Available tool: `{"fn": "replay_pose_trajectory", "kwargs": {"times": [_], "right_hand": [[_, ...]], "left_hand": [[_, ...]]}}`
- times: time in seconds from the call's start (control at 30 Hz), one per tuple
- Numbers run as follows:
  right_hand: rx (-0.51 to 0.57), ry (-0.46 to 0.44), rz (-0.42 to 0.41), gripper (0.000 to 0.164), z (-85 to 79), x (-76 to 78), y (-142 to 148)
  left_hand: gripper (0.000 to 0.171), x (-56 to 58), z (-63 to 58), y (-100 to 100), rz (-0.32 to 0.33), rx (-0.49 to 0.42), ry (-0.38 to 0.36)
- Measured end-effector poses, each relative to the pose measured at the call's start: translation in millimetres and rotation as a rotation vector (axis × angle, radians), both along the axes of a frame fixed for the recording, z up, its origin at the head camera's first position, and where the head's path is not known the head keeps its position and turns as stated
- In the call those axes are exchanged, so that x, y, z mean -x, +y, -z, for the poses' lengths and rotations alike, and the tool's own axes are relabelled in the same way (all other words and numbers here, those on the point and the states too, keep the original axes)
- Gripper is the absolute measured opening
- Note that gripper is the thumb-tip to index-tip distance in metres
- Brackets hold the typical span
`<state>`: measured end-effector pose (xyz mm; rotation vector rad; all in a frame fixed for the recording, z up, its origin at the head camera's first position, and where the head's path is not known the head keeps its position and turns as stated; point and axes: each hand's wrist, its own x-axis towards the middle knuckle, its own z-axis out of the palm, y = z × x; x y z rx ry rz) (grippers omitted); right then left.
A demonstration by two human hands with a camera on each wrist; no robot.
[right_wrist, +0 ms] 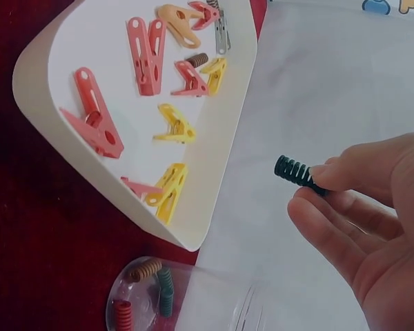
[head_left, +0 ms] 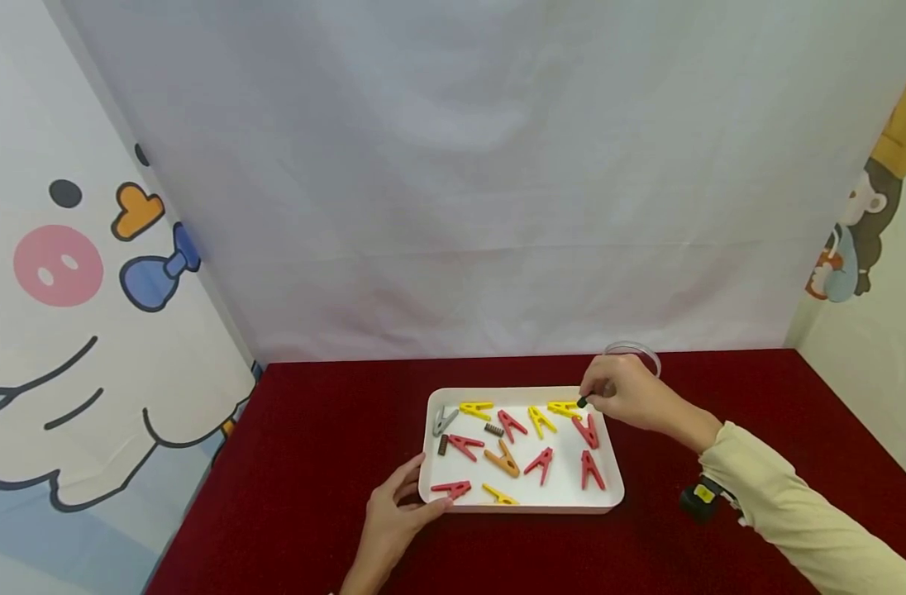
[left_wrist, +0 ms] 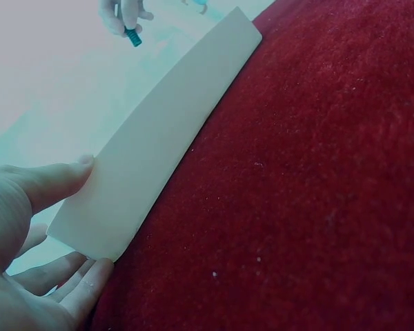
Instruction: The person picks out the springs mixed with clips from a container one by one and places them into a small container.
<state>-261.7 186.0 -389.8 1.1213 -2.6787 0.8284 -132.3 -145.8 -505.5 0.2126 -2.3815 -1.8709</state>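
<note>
My right hand [head_left: 631, 392] pinches a dark green coil spring [right_wrist: 293, 171] between thumb and fingertips, raised near the tray's far right corner. At the near left corner of the white tray [head_left: 527, 509], my left hand [head_left: 397, 516] holds on, its thumb at the rim and its other fingers round the outer side. Inside lie several red clips [head_left: 588, 469], yellow clips [head_left: 541, 421], an orange clip [head_left: 503, 459] and a grey clip [head_left: 444, 421]. Two brown springs [head_left: 493, 430] lie among them.
Behind the right hand stands a round clear plastic container [right_wrist: 214, 293], with a red spring [right_wrist: 123, 316], a brown one and green ones inside. Dark red cloth [head_left: 312, 446] covers the table. A pale curtain [head_left: 498, 207] hangs along the back, with printed panels at both sides.
</note>
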Motion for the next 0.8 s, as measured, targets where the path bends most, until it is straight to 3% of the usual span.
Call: {"fn": "replay_pose_trajectory", "kwargs": {"times": [0.43, 0.8], "right_hand": [[-0.015, 0.023, 0.046, 0.014, -7.7, 7.4, 7.9], [-0.008, -0.026, 0.061, 0.013, -18.3, 11.7, 16.9]], "left_hand": [[0.072, 1.1, -1.8, 0.1, 0.0, 0.006, -0.002], [0.073, -0.2, -2.8, -0.3, -0.005, 0.006, -0.002]]}}
